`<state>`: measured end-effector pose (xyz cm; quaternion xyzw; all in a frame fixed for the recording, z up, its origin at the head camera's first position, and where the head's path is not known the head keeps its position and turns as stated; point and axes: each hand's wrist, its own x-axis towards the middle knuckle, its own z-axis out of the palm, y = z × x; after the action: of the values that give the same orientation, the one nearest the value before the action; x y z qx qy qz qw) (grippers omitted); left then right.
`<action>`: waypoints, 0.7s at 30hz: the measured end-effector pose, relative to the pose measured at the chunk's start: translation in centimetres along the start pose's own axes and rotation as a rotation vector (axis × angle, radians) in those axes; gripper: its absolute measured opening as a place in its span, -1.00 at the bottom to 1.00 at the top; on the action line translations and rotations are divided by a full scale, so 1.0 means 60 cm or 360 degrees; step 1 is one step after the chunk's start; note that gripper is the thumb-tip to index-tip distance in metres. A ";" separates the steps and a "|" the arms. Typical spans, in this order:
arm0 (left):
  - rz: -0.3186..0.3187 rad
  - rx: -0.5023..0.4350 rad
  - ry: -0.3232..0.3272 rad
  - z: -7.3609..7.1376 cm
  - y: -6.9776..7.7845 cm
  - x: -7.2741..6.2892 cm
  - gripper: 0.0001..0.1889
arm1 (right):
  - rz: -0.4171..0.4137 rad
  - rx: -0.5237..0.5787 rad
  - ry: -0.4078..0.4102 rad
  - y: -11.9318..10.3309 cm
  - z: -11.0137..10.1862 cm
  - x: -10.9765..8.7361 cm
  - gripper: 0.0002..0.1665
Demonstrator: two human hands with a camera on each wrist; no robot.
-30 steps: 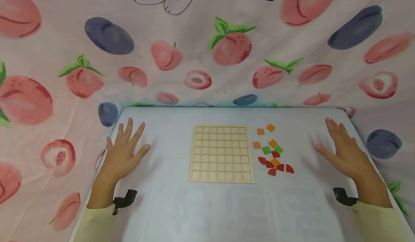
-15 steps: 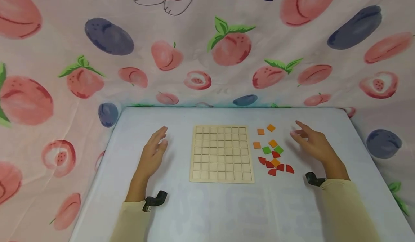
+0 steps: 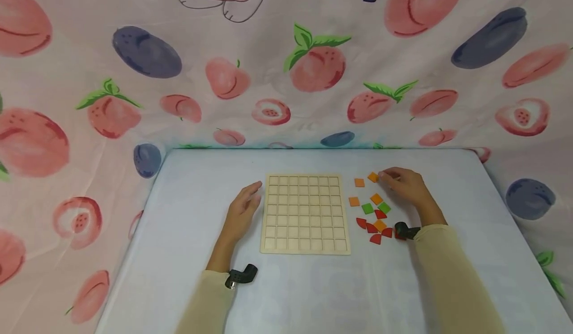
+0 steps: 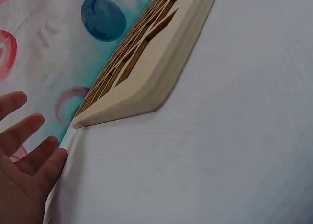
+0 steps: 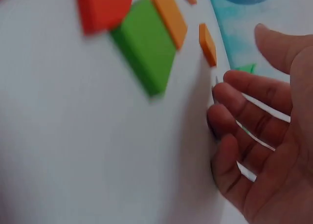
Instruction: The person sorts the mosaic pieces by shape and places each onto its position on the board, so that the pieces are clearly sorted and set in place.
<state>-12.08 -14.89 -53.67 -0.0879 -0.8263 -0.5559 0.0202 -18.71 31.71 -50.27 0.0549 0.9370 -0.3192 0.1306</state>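
A square wooden board [image 3: 304,209] with a grid of shallow recesses lies flat on the table. My left hand [image 3: 241,214] hovers beside its left edge, fingers extended and holding nothing; the left wrist view shows those fingers apart from the board's corner [image 4: 146,89]. Right of the board, my right hand [image 3: 408,186] reaches to the farthest orange square tile [image 3: 372,177]. In the right wrist view, thumb and fingers are spread, with a gap between them and an orange tile [image 5: 208,45]. Several orange tiles, two green square tiles [image 3: 367,208] and several red quarter-circle pieces [image 3: 376,239] lie loose there.
The white table [image 3: 313,294] meets a fruit-printed cloth [image 3: 250,41] at the back and sides. A black wrist camera [image 3: 405,230] on the right arm covers part of one red piece. Another black wrist camera [image 3: 241,276] sits on the left wrist.
Both hands have moved inward from the table's sides: the left to the board's left edge, the right to the farthest orange tile. The board and pieces lie as before.
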 end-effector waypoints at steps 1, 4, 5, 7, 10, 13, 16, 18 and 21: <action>0.0023 0.0041 -0.0006 0.003 -0.002 0.001 -0.53 | 0.0021 0.0019 -0.0015 -0.004 0.003 0.003 -0.20; 0.0091 0.0224 0.0005 0.007 -0.009 0.001 -0.53 | 0.0114 0.0074 -0.0035 -0.013 0.011 0.013 -0.24; 0.0111 0.0284 0.0017 0.007 -0.012 0.000 -0.54 | 0.0153 0.0089 -0.0037 -0.016 0.013 0.016 -0.25; 0.0141 0.0406 0.0031 0.006 -0.017 0.000 -0.55 | 0.0239 0.0126 -0.0046 -0.023 0.014 0.019 -0.27; 0.0165 0.0541 0.0018 0.005 -0.023 0.000 -0.56 | 0.0326 0.0159 -0.0037 -0.030 0.012 0.020 -0.28; 0.0178 0.0685 -0.0016 0.004 -0.027 0.001 -0.55 | 0.0358 0.0170 -0.0042 -0.036 0.010 0.018 -0.28; 0.0170 0.0828 -0.0074 0.004 -0.027 0.001 -0.50 | 0.0360 0.0133 -0.0030 -0.039 0.012 0.015 -0.34; 0.0159 0.0901 -0.0126 0.004 -0.028 0.001 -0.47 | 0.0347 0.0107 -0.0006 -0.041 0.015 0.012 -0.41; 0.0138 0.0958 -0.0177 0.003 -0.026 -0.002 -0.44 | 0.0277 0.0063 0.0048 -0.043 0.024 0.008 -0.49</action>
<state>-12.21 -15.34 -55.19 -0.1433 -0.9492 -0.2791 0.0238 -19.36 28.81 -49.98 0.1434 0.9241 -0.3242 0.1427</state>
